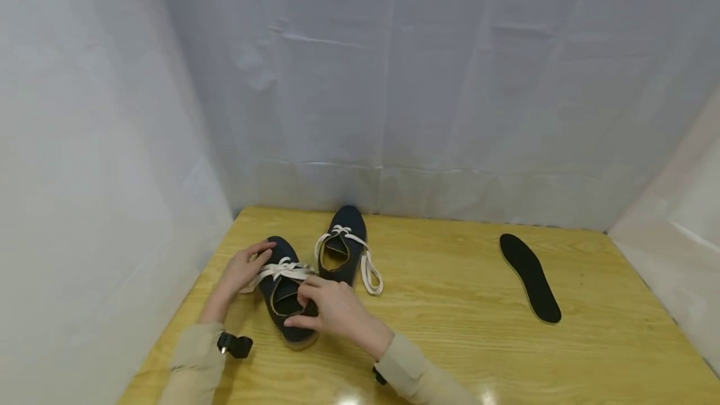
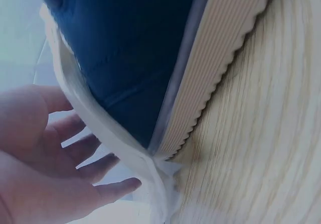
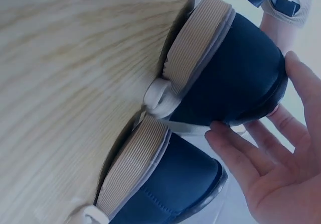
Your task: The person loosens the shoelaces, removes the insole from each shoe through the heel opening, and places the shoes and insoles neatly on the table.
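Observation:
A dark blue lace-up shoe with white laces and a ribbed pale sole stands at the left of the table, toe pointing away. My left hand rests its fingertips by the toe. In the left wrist view a white lace hangs between those outstretched fingers and the shoe's side. At the heel, my right hand has its thumb on the back edge and its loosely bent fingers at the opening, some hidden behind the rim. Dark lining shows inside this shoe.
The matching shoe stands close on the right, tan inside, its lace loop trailing onto the table. A black insole lies flat on the right of the wooden table. White sheeting rises behind and at both sides.

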`<state>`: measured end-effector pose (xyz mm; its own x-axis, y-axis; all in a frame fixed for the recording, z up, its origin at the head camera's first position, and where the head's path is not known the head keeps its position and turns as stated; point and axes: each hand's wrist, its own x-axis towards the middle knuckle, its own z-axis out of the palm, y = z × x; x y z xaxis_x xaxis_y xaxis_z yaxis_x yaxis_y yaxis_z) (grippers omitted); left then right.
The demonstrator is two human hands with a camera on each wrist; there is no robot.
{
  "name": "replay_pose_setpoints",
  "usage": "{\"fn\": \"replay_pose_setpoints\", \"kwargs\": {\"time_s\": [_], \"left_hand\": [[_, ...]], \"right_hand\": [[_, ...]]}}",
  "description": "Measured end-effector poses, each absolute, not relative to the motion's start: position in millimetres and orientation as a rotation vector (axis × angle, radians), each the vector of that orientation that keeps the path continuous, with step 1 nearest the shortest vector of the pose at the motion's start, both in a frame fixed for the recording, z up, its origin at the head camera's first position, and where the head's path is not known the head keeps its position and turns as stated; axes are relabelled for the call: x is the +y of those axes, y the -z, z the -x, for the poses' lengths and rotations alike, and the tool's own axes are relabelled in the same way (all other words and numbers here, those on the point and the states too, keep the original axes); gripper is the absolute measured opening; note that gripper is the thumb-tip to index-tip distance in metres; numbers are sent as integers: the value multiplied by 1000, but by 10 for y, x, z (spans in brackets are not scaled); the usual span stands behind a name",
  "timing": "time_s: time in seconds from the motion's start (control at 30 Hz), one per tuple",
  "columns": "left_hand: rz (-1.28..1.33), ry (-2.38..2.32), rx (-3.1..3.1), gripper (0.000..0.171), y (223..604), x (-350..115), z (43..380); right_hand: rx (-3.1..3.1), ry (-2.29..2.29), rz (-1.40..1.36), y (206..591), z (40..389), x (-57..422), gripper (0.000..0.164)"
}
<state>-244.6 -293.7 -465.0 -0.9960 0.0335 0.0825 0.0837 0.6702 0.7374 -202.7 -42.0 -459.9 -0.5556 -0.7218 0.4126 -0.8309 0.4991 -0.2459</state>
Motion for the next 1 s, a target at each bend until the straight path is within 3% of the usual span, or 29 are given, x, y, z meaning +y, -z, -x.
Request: {"fn": "replay_pose_setpoints", "kwargs": {"time_s": [0.23, 1.0], "left_hand": [[-9, 1337, -2839, 47, 4640, -2966, 2418], [-126, 1362, -2758, 45, 4746, -2962, 2322]], "right_hand": [[-2458, -680, -1436, 4602, 1995, -339, 37], [-2458, -740, -1498, 4686, 1885, -133, 50]]}}
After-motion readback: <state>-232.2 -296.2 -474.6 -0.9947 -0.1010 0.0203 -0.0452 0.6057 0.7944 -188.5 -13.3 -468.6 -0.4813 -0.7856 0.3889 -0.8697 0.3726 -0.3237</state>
